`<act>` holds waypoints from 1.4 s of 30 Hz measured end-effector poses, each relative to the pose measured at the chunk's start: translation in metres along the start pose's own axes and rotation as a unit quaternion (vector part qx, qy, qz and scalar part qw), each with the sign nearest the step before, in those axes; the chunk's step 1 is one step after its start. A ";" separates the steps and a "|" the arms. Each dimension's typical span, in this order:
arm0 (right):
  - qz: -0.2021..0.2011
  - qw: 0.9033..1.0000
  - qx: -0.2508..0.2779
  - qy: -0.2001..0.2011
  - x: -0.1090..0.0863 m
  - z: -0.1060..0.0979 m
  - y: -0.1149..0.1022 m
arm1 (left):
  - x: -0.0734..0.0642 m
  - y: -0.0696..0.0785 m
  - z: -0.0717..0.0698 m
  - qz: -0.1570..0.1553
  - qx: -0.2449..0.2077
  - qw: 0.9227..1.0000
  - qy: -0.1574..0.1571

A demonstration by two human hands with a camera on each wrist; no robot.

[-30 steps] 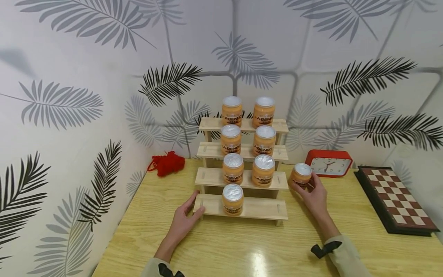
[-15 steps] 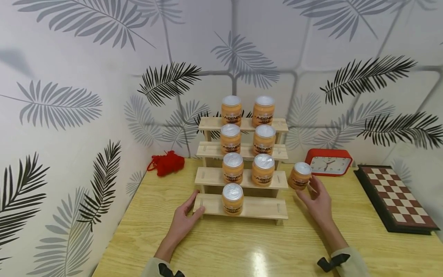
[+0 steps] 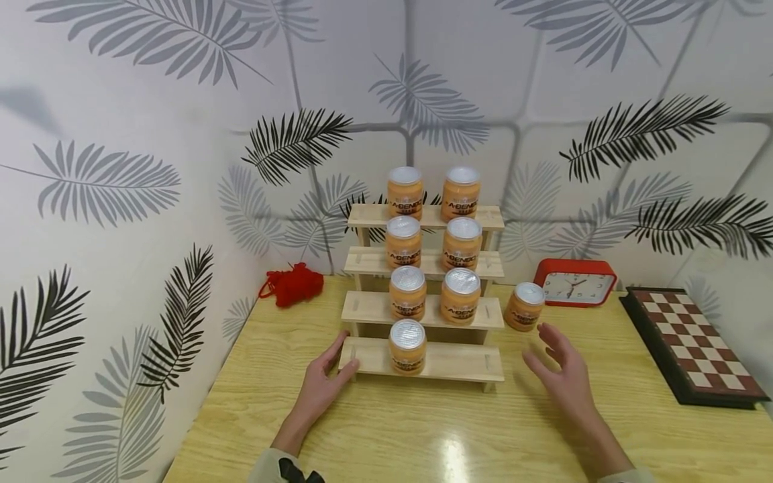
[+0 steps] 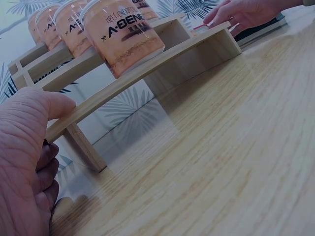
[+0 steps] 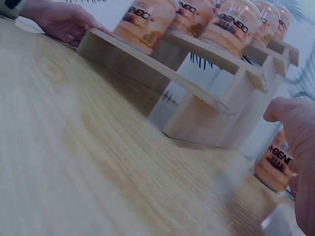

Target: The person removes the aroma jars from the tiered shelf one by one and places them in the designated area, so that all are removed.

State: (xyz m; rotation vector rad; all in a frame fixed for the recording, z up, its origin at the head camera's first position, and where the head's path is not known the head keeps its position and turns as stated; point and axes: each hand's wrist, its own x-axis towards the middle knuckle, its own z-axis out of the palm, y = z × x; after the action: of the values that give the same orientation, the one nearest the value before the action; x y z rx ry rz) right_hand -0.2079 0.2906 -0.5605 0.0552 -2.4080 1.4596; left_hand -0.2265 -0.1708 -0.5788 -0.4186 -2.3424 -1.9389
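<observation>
A tiered wooden display rack (image 3: 461, 362) with four steps stands against the back of the table. My left hand (image 3: 322, 386) grips the left end of its lowest step; in the left wrist view the thumb (image 4: 60, 104) lies on top and the fingers curl below. Orange cans with silver lids stand in pairs on the upper three steps. A single can (image 3: 407, 352) is on the lowest step, left of its middle. Right of the rack another can (image 3: 523, 314) stands upright on the table. My right hand (image 3: 568, 379) is just in front of that can, fingers apart, holding nothing.
Behind the lone can is a red clock (image 3: 576, 283). A checkered board (image 3: 694, 342) with dark edges lies at the far right. Red yarn (image 3: 294, 285) sits at the back left of the wooden table (image 3: 386, 436). Leaf-patterned walls close off the back and left.
My right hand has let go of the can beside the rack and drawn back toward me and to the right. The can stays on the table. My left hand keeps its place on the rack.
</observation>
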 end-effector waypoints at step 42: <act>-0.137 0.973 0.108 -0.148 -0.024 0.105 -0.090 | -0.001 0.002 0.000 -0.015 -0.001 1.000 0.002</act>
State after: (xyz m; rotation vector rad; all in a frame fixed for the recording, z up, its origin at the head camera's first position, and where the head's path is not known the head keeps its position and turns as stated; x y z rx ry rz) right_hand -0.1943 0.1529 -0.5346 0.6729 -2.3263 1.6667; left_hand -0.2254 -0.1706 -0.5767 -0.3832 -2.3570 -1.9539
